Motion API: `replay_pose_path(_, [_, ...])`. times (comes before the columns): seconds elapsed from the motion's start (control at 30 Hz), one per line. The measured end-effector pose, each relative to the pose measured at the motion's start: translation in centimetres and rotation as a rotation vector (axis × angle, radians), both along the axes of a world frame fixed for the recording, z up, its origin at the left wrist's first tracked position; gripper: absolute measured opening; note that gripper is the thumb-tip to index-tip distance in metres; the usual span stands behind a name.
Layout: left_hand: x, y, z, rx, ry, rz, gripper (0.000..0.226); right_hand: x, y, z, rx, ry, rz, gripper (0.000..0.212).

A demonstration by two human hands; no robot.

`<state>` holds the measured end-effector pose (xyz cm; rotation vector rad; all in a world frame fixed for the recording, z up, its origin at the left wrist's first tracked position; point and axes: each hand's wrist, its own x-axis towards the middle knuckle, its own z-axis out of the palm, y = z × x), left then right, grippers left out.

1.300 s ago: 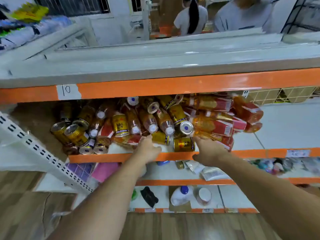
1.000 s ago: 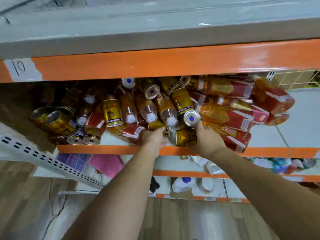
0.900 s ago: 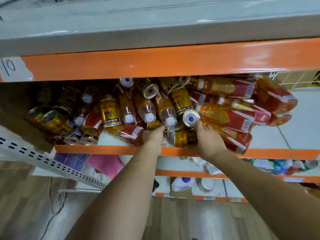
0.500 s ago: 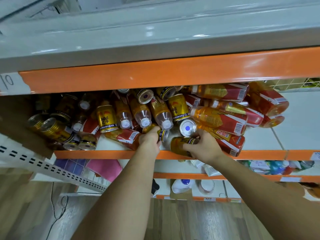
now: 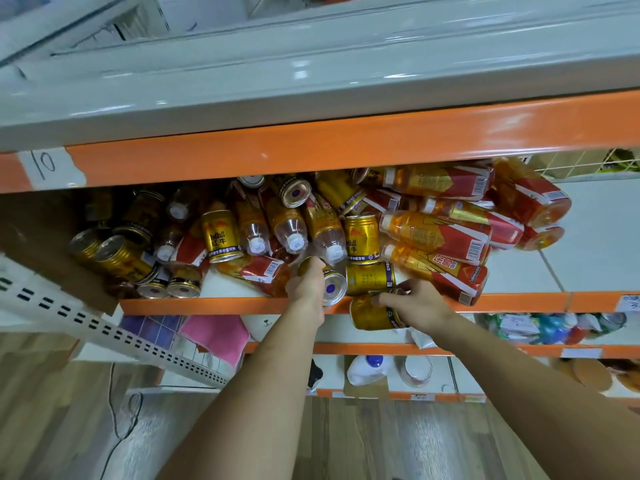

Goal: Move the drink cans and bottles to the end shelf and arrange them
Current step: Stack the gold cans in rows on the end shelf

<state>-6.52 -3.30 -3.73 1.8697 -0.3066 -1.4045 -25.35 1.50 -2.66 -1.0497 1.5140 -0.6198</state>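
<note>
A jumbled heap of gold drink cans and orange-drink bottles with red labels lies on an orange-edged shelf. My left hand is closed around one gold can at the shelf's front edge, its silver end facing me. My right hand grips a second gold can that hangs just in front of and below the shelf lip. Another gold can lies on its side between my hands. More cans are piled at the left.
An upper orange beam with a "10" tag overhangs the heap. A white perforated rail leans at the left. Lower shelves hold a pink cloth, a white jug and packets. Wooden floor lies below.
Both hands closed on cans in the heap's front and drew them toward me. The right-hand can has come off the shelf past its lip; the left-hand can has reached the edge.
</note>
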Motion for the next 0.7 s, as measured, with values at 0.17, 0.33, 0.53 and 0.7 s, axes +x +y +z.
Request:
replay_pose_path(0.17, [0.3,1.7,-0.1,-0.035,0.1,0.022,0.05,0.1,0.9,0.5,0.068,-0.092,-0.075,0.02])
replay_pose_path(0.33, [0.9,2.8,0.8,-0.06,0.219,0.021,0.048,0.2,1.7,1.0,0.153,-0.271,-0.247,0.026])
replay_pose_path(0.53, [2.9,4.0,3.1,-0.155,0.354,0.091,0.044,0.6,2.7,2.9,0.216,-0.696,-0.408,0.035])
replay_pose_path(0.7, [4.0,5.1,7.1,-0.27,0.385,-0.02,0.058,1.7,3.1,6.2,0.147,-0.868,-0.359,0.051])
